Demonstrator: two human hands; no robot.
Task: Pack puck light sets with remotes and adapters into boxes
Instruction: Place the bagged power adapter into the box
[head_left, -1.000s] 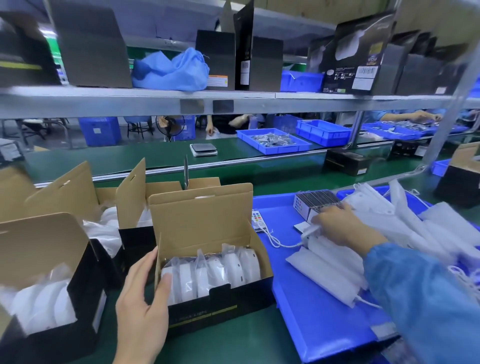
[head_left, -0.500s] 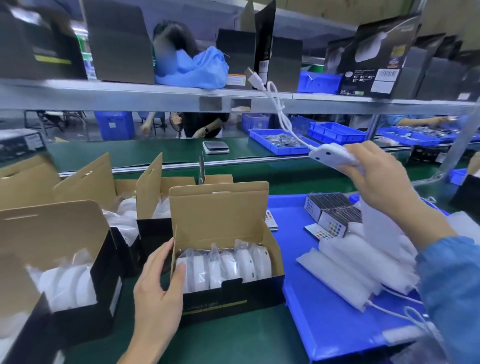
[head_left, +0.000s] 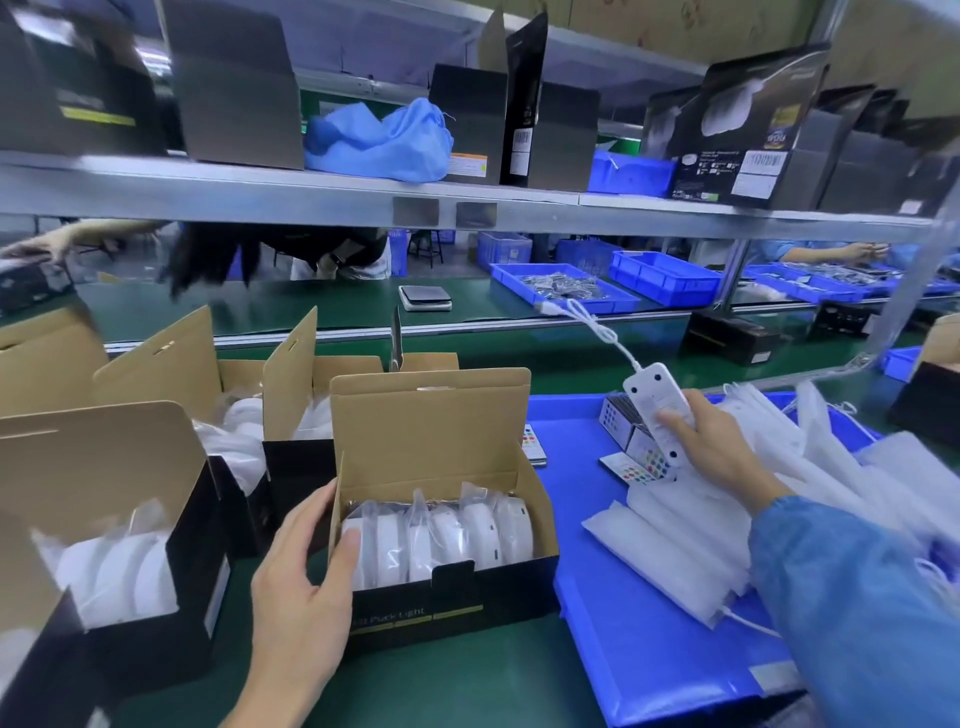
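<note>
Already filled with bagged white puck lights (head_left: 441, 535), the open black-and-kraft cardboard box (head_left: 447, 597), steadied by the left hand (head_left: 301, 587) with fingers spread, awaits the white corded adapter (head_left: 657, 410) clasped in the right hand's (head_left: 722, 452) curled fingers; remote unpacked.

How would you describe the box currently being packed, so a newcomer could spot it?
Start at the blue tray; the open box sits against its left edge. Unlike the boxes further left, the left hand steadies it.
</note>
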